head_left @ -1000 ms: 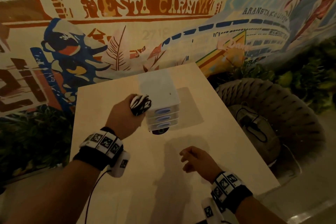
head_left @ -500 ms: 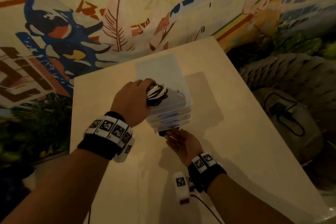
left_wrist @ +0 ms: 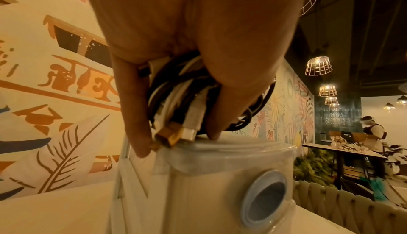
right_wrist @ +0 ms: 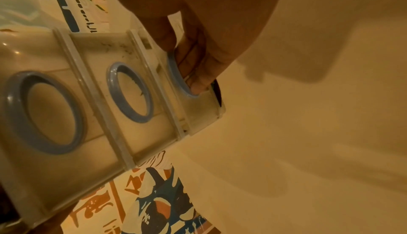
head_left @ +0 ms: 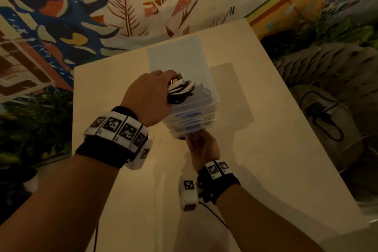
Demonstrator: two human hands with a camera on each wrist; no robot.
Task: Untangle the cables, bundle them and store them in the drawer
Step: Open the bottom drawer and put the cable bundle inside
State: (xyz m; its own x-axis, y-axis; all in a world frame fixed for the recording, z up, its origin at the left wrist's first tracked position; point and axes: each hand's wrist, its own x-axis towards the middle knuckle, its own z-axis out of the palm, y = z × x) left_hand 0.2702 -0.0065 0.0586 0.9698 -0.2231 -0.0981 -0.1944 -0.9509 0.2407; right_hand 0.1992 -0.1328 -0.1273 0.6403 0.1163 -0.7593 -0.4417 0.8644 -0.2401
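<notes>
A small clear plastic drawer unit [head_left: 178, 57] with three blue-ringed drawer fronts stands on the pale table [head_left: 276, 149]. My left hand [head_left: 171, 82] grips a coiled bundle of black and white cables [head_left: 181, 90] at the unit's top front edge. In the left wrist view the cable bundle [left_wrist: 176, 98] shows its plugs touching the drawer unit [left_wrist: 220, 176]. My right hand [head_left: 192, 137] is at the lowest drawer, palm up. The right wrist view shows its fingers [right_wrist: 196, 67] hooked into that drawer's blue ring handle [right_wrist: 174, 74].
A painted mural wall [head_left: 122, 6] rises just behind the table. A woven round seat [head_left: 327, 67] with a grey bag [head_left: 327, 125] lies to the right, and plants [head_left: 30, 125] to the left. Bare tabletop lies near me and right of the unit.
My right hand went from the bare tabletop to the lowest drawer and hooked its handle. My left hand carried the cable bundle from beside the unit onto its top front edge.
</notes>
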